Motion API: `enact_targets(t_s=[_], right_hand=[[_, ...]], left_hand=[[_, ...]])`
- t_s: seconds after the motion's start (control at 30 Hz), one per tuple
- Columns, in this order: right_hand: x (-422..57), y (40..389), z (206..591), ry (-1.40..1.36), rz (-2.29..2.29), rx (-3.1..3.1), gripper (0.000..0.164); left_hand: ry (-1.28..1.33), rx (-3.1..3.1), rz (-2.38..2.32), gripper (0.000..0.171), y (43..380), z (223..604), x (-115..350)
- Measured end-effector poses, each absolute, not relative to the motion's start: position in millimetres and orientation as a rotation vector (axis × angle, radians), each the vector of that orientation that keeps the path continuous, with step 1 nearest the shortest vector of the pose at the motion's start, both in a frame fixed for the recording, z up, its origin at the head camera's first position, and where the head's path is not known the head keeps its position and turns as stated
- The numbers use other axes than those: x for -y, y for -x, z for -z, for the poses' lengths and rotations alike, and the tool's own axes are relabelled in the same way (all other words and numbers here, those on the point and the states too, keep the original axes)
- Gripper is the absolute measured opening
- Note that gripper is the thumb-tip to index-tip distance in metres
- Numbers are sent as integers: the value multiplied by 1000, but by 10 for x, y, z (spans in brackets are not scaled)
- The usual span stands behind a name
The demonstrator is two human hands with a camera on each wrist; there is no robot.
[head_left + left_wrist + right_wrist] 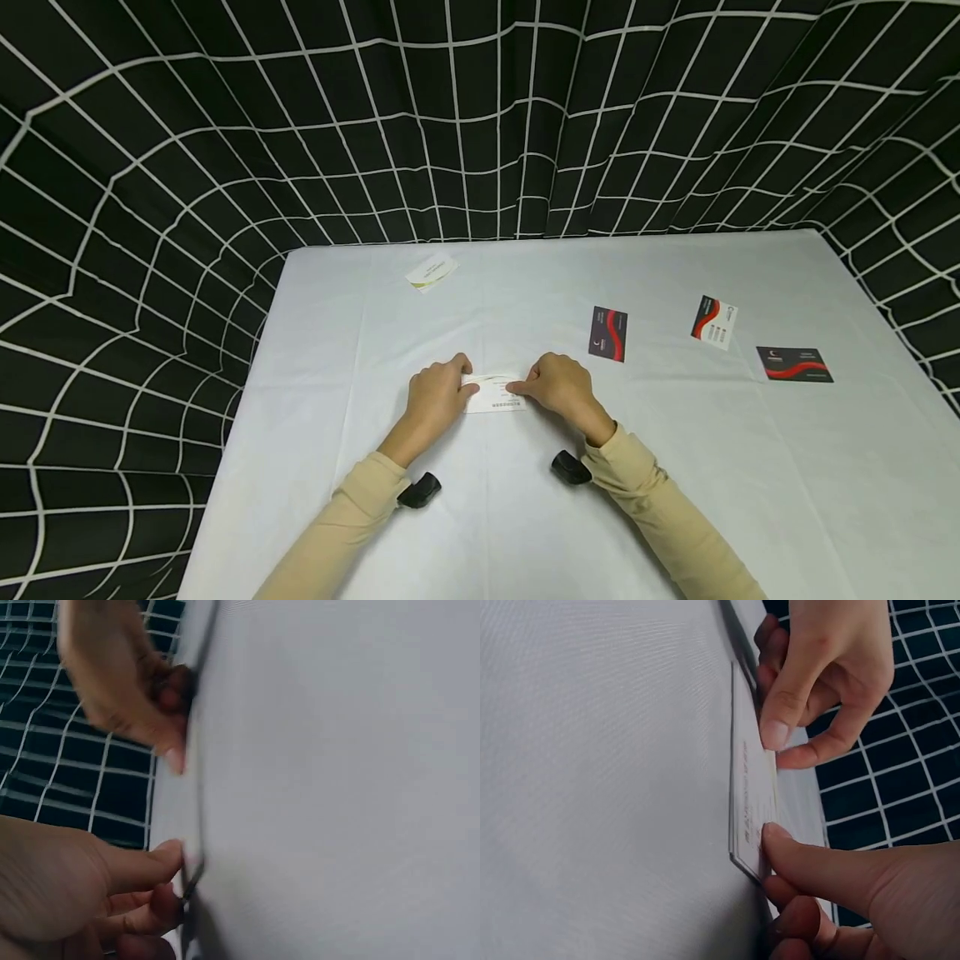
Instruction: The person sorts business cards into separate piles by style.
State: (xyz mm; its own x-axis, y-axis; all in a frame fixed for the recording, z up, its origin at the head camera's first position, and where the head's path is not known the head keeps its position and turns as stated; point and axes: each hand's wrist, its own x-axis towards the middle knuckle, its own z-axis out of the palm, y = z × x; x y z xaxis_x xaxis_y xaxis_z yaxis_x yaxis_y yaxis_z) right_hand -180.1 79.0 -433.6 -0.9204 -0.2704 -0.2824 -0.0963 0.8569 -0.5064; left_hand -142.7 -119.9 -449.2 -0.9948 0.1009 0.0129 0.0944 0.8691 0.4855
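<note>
Both hands hold a white business card (pixel 495 402) with small print, low over the middle of the white table. My left hand (pixel 437 392) pinches its left end, thumb on the printed face and fingers curled behind. At the other end my right hand (pixel 561 385) grips it in the same way. In the right wrist view the card (pixel 746 772) is tilted, its lower long edge near the cloth. The left wrist view shows it almost edge-on, with the left hand (pixel 90 889) below and the right hand (pixel 120 682) above.
A white card with a green edge (pixel 432 272) lies at the back left. To the right are a dark card with a red wave (pixel 608 334), a black-and-white card (pixel 715 322) and another dark card (pixel 795 364). Black gridded curtain (pixel 480 125) borders the table (pixel 337 333).
</note>
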Motion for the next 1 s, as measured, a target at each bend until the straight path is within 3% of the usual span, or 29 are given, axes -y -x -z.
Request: enact_targets(t_s=[0.27,0.47,0.57,0.73,1.0], right_hand=[[-805,2039,4197,294,668,-2633,42],[-644,2352,4068,274,584,-2637,40],[-558,2467,4076,284,621,-2587,43],[-499,2588,4170,313,778,-2522,46],[-437,2733,4356,360,1064,-2567,57]], left_hand=[[144,-3103,-993,27,2002,4449,1619],[359,-3150,-887,56,2540,4529,1885],[429,-3145,-799,60,2667,4540,1950],[458,-3091,-887,54,2709,4477,1991],[246,-2706,-1391,31,2570,4411,1868]])
